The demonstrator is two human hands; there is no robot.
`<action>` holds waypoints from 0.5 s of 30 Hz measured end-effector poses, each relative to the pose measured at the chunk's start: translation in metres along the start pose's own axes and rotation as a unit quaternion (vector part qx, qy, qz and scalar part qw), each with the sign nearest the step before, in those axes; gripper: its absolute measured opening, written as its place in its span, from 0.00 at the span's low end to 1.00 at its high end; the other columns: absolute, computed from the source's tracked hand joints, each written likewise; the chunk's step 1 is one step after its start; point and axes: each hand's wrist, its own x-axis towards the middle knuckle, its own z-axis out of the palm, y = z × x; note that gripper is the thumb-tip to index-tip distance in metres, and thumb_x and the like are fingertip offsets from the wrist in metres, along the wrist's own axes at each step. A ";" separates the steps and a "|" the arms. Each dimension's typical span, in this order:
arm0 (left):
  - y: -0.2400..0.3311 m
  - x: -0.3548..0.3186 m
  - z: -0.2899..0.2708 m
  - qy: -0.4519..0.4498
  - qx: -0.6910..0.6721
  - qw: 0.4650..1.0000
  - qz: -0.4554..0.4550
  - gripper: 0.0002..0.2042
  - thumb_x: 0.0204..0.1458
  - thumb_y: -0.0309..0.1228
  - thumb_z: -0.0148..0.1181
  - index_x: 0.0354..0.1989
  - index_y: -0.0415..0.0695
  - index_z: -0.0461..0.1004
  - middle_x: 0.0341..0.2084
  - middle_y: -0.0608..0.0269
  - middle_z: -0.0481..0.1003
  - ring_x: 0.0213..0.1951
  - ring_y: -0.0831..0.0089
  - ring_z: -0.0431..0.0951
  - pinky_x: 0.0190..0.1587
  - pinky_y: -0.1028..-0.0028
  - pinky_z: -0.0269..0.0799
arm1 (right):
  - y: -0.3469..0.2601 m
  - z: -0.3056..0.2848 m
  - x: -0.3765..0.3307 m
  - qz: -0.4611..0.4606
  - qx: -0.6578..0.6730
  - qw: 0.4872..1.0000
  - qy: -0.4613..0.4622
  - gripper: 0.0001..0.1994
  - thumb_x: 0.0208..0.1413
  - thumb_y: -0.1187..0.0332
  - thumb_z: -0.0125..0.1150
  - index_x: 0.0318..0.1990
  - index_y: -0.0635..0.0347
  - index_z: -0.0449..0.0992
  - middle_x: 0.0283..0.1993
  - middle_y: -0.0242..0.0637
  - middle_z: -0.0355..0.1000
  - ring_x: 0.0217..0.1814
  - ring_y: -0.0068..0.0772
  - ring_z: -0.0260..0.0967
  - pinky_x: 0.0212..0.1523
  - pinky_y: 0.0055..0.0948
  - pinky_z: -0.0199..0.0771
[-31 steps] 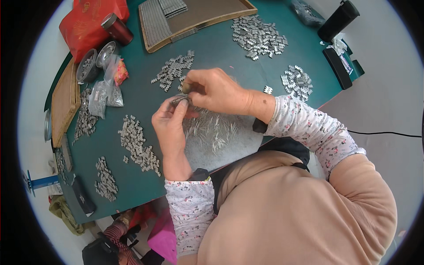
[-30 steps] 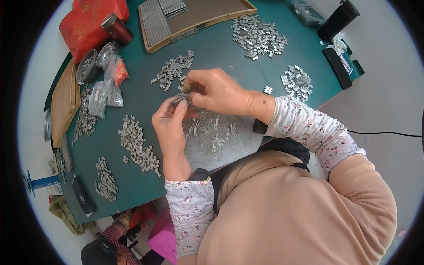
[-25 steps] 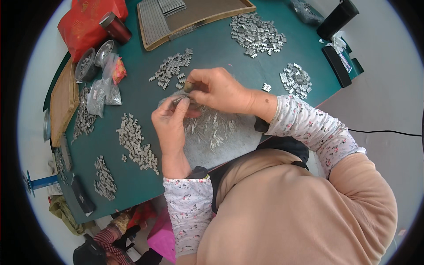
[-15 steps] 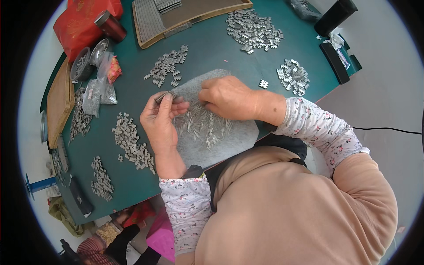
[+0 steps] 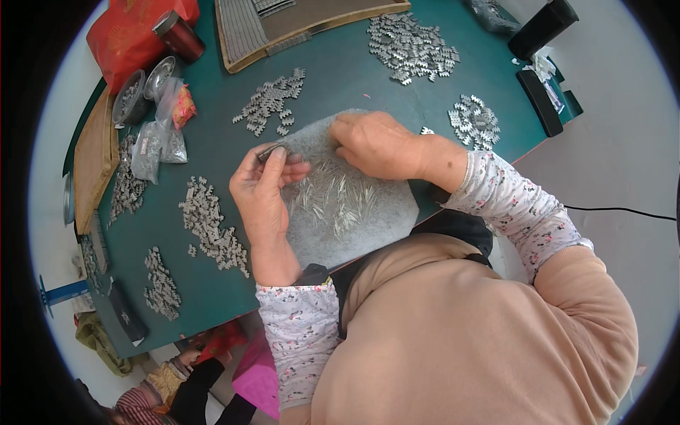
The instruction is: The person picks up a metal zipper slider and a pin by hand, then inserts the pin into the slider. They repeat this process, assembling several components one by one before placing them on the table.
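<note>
Pinching a small dark metal piece (image 5: 266, 152) between thumb and fingers, my left hand (image 5: 261, 185) has its grip at the left edge of a grey cloth (image 5: 319, 244). My right hand (image 5: 386, 145) is over the cloth's upper part, fingers curled — from here I cannot tell whether that grip pinches anything. Thin silvery pins (image 5: 347, 205) lie scattered on the cloth, below and between both hands. Farther out on the green bench (image 5: 326, 91), piles of metal links (image 5: 212, 227) spread left, ahead and right. Beyond them I see a wooden tray (image 5: 340, 10), a dark red cup (image 5: 181, 39) and — far right — a black bottle (image 5: 542, 30).
</note>
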 end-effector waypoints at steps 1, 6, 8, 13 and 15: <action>0.000 0.000 0.001 -0.001 -0.001 1.000 0.000 0.06 0.55 0.24 0.58 0.39 0.34 0.74 0.28 0.53 0.78 0.26 0.66 0.80 0.30 0.72 0.76 | 0.001 -0.003 0.000 0.014 0.025 1.000 0.008 0.09 0.51 0.72 0.57 0.34 0.68 0.67 0.37 0.49 0.70 0.41 0.55 0.70 0.40 0.45 0.71; -0.001 -0.003 0.007 -0.032 0.068 0.997 0.020 0.07 0.55 0.24 0.58 0.39 0.33 0.74 0.27 0.53 0.78 0.26 0.67 0.80 0.30 0.74 0.76 | 0.002 -0.006 0.000 0.028 0.152 0.988 0.020 0.09 0.50 0.74 0.58 0.37 0.69 0.70 0.36 0.49 0.72 0.40 0.51 0.72 0.40 0.40 0.72; 0.000 -0.005 0.009 -0.044 0.063 0.997 0.022 0.06 0.55 0.22 0.57 0.39 0.33 0.74 0.27 0.54 0.78 0.26 0.69 0.80 0.30 0.75 0.77 | 0.001 -0.006 0.003 0.028 0.222 0.974 0.036 0.08 0.50 0.75 0.57 0.38 0.68 0.71 0.36 0.49 0.73 0.40 0.48 0.73 0.40 0.37 0.72; -0.001 -0.007 0.011 -0.084 0.076 0.993 0.042 0.05 0.54 0.18 0.56 0.37 0.32 0.75 0.27 0.58 0.77 0.27 0.72 0.80 0.32 0.77 0.78 | -0.004 -0.012 0.015 0.012 0.320 0.942 0.100 0.09 0.48 0.76 0.56 0.38 0.68 0.74 0.32 0.46 0.75 0.32 0.36 0.73 0.35 0.32 0.73; -0.001 -0.008 0.013 -0.087 0.079 0.991 0.057 0.04 0.53 0.18 0.56 0.36 0.32 0.75 0.27 0.60 0.77 0.27 0.73 0.79 0.32 0.77 0.78 | -0.004 -0.015 0.018 0.022 0.331 0.941 0.064 0.10 0.49 0.76 0.56 0.40 0.68 0.74 0.35 0.43 0.75 0.36 0.33 0.73 0.39 0.30 0.73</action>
